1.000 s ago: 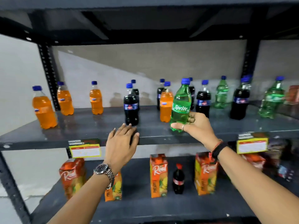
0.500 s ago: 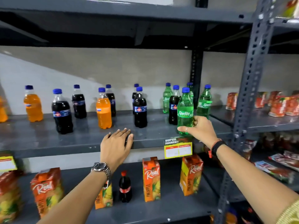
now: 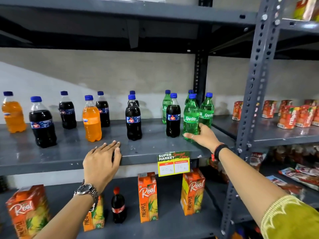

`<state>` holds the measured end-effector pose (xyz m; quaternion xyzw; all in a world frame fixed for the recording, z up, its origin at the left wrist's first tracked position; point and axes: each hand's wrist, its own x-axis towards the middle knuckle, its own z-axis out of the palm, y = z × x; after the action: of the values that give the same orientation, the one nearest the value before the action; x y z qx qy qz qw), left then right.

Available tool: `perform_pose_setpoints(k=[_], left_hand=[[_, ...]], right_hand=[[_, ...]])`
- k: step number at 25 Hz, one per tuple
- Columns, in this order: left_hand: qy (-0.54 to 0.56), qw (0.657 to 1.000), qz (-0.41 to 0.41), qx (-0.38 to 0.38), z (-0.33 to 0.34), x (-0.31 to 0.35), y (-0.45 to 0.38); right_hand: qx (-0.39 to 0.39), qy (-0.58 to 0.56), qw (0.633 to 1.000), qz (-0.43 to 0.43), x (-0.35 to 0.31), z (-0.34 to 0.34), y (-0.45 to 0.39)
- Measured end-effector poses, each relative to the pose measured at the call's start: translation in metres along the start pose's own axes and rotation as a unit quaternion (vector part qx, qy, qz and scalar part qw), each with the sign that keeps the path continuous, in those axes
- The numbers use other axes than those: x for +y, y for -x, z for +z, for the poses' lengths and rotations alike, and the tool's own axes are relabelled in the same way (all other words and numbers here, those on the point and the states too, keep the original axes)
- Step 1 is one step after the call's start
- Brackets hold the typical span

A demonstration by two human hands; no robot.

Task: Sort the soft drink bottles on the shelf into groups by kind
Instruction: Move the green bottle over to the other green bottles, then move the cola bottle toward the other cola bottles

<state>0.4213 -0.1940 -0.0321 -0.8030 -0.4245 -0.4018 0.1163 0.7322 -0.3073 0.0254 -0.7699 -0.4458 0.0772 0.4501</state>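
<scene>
A green Sprite bottle (image 3: 190,118) stands upright on the grey shelf (image 3: 151,147) near its right end, and my right hand (image 3: 203,136) is wrapped around its base. More green bottles (image 3: 206,111) cluster just behind it, with one dark cola bottle (image 3: 173,119) at its left. Other cola bottles (image 3: 133,120) and orange bottles (image 3: 91,121) stand mixed along the shelf to the left. My left hand (image 3: 101,163) lies flat on the shelf's front edge, fingers together, holding nothing.
A metal upright (image 3: 250,104) bounds the shelf on the right; red cartons (image 3: 291,116) fill the neighbouring shelf. A yellow price tag (image 3: 173,163) hangs from the front edge. Below stand juice cartons (image 3: 147,197) and a small cola bottle (image 3: 118,205).
My right hand has carried the Sprite bottle rightward along the shelf and set it down beside the other green bottles. The view has turned right. The left hand stayed on the edge.
</scene>
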Motion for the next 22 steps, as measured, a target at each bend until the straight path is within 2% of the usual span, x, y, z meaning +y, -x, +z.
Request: perform_pose_setpoints(k=[2,4,6,7,8,10,14,16,18,22], left_hand=[[-0.002,1.000,0.001,0.001,0.001,0.000,0.000],[0.000,1.000,0.005,0.007,0.001,0.000,0.001],[0.000,1.000,0.003,0.014,0.003,-0.001,0.001],[-0.001,1.000,0.003,0.020,0.003,-0.001,0.002],[0.000,1.000,0.004,0.028,0.003,-0.001,0.003],[0.003,0.999,0.002,0.033,0.002,0.000,0.006],[-0.002,1.000,0.007,-0.005,-0.004,-0.003,0.009],[-0.019,0.999,0.020,-0.031,-0.008,-0.009,0.010],[-0.032,0.998,0.021,-0.041,-0.013,-0.020,0.014],[-0.041,0.998,0.025,-0.050,-0.025,-0.047,0.024]], right_hand=[[0.018,-0.013,1.000,-0.009,-0.001,-0.004,0.010],[0.132,-0.024,0.989,-0.057,-0.006,-0.009,0.023],[0.260,-0.030,0.951,-0.164,-0.025,-0.015,0.031],[0.277,-0.039,0.936,-0.215,-0.040,-0.018,0.031],[0.264,-0.046,0.931,-0.249,-0.056,-0.020,0.028],[0.193,-0.044,0.945,-0.262,-0.084,-0.018,0.018],[0.072,0.047,0.983,-0.165,-0.115,-0.004,-0.012],[0.041,0.033,0.994,-0.097,-0.121,0.001,-0.025],[0.042,0.008,0.997,-0.060,-0.122,0.008,-0.035],[0.091,-0.059,0.993,-0.042,-0.123,0.019,-0.039]])
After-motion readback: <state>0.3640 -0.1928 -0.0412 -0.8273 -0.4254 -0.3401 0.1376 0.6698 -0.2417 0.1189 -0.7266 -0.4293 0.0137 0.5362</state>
